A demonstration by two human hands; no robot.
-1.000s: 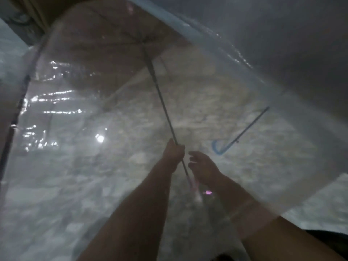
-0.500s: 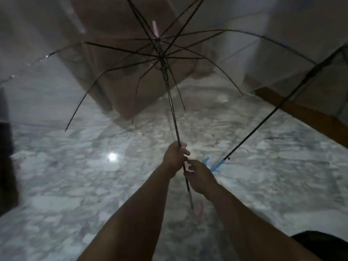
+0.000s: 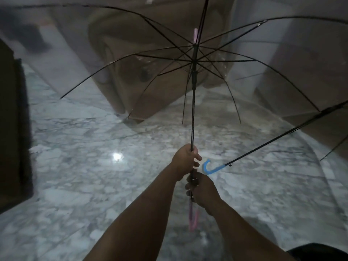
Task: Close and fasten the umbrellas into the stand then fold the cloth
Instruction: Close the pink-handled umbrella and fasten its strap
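Note:
I hold an open clear umbrella [image 3: 193, 102] with black ribs in front of me, its canopy spread wide. My left hand [image 3: 185, 160] grips its black shaft. Just below, my right hand [image 3: 201, 189] grips the shaft above the pink hooked handle [image 3: 193, 219]. A second open clear umbrella [image 3: 282, 136] lies on the floor at the right, its blue hooked handle [image 3: 211, 167] pointing at my hands. No stand or cloth can be made out.
The floor [image 3: 94, 166] is pale marble with a bright light reflection [image 3: 117, 156]. A dark panel [image 3: 13, 129] stands at the left edge. Brown furniture [image 3: 131, 72] shows blurred through the canopy at the back. A dark item [image 3: 318, 253] sits at the bottom right corner.
The umbrella has swung from tilted toward me, with the canopy covering the view, to pointing away and upward. Both hands have closed on the shaft; the right was loose beside it a second ago.

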